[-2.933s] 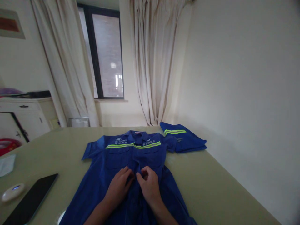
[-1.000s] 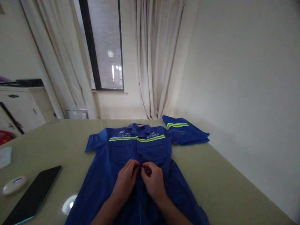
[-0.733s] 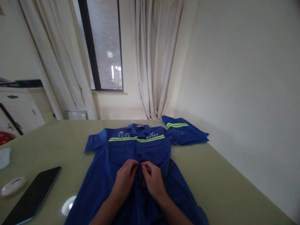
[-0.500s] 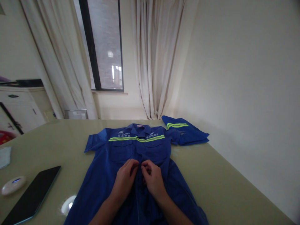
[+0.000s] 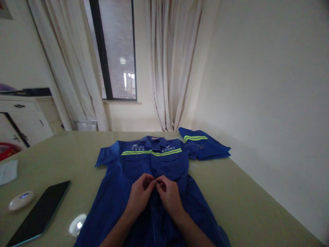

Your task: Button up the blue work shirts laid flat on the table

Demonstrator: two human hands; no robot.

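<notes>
A blue short-sleeved shirt [image 5: 136, 166] with a yellow-green reflective stripe across the chest lies front up on the table [image 5: 246, 206], its collar at the far side. Over its front opening, just below the chest pockets, my left hand [image 5: 141, 193] and my right hand [image 5: 169, 195] meet at the fingertips. Both hands are closed in a pinch on the shirt's front edge; any button there is hidden by the fingers. Beyond the shirt's right sleeve lies a folded blue garment [image 5: 214, 147] with a similar stripe.
On the left of the table are a black tablet [image 5: 41, 212], a white oval device [image 5: 21, 200] and a pale packet [image 5: 8, 172]. A white cabinet [image 5: 31, 116] and a red basin [image 5: 9, 151] stand beyond. The wall [image 5: 277, 120] borders the right edge.
My fingertips have come together from a small gap at the shirt's front. The whole view has shifted slightly, so things appear a little further right.
</notes>
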